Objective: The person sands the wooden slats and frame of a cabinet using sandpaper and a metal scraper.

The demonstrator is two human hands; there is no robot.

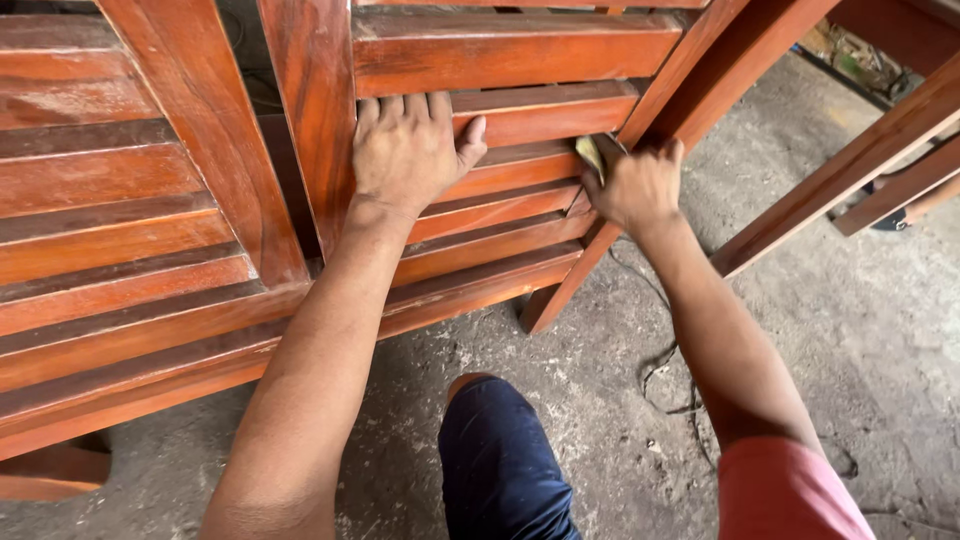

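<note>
A reddish-brown wooden louvred panel [520, 50] leans in front of me, its slats running sideways. My left hand [410, 150] lies flat on the slats beside the upright stile, fingers spread upward. My right hand [635, 185] is closed on a small yellowish piece of sandpaper [590, 155], pressed against the right end of a slat near the frame's slanting edge. Most of the sandpaper is hidden under my fingers.
A second louvred panel [110, 230] stands to the left. More wooden frame pieces [850, 170] lean at the right. The floor is dusty concrete [850, 330] with a dark cable [670, 370] lying on it. My knee in dark blue cloth [495, 450] is at the bottom centre.
</note>
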